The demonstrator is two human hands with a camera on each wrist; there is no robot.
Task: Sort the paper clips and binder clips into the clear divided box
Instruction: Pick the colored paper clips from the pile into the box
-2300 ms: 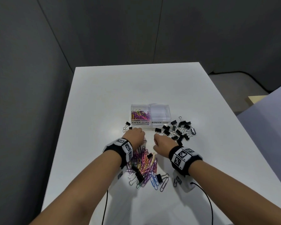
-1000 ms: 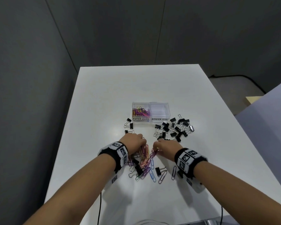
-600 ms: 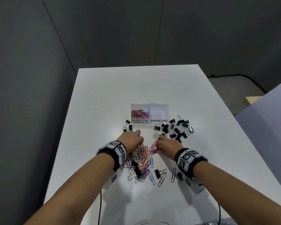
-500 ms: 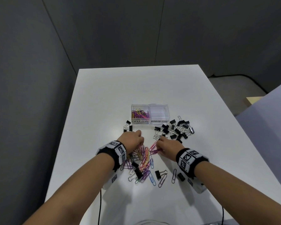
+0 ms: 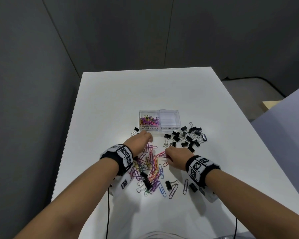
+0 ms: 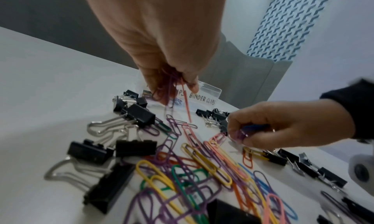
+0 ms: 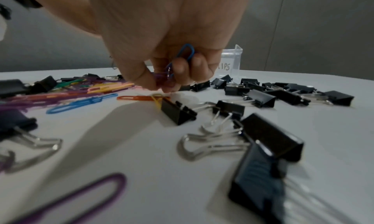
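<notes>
While the loose heap of coloured wire paper clips point(image 5: 150, 168) lies nearest the person on the white table point(image 5: 110, 100), mixed with a few black binder clips with silver wire handles point(image 5: 147, 182), both hands work at its far edge. The right hand point(image 5: 177, 156) hovers low over the heap's right side, thumb and curled fingers pinching a small bunch of purple and blue paper clips point(image 7: 174, 69), as the right wrist view shows. The left hand point(image 5: 140, 140) is raised a little farther out, its fingertips point(image 6: 192, 85) bunched round a hanging cluster of purple and red paper clips point(image 6: 172, 90).

Straight beyond the left hand stands the clear divided plastic box point(image 5: 160, 111), its long axis running left to right across the table. Its left compartment, labelled for paper clips, already holds a coloured pile; the right one looks empty. The left hand is the nearer of the two, almost in line with the paper clip compartment, so its load probably needs only a short forward reach. The right hand would have to cross leftward past the scattered group of black binder clips point(image 5: 188, 137).
</notes>
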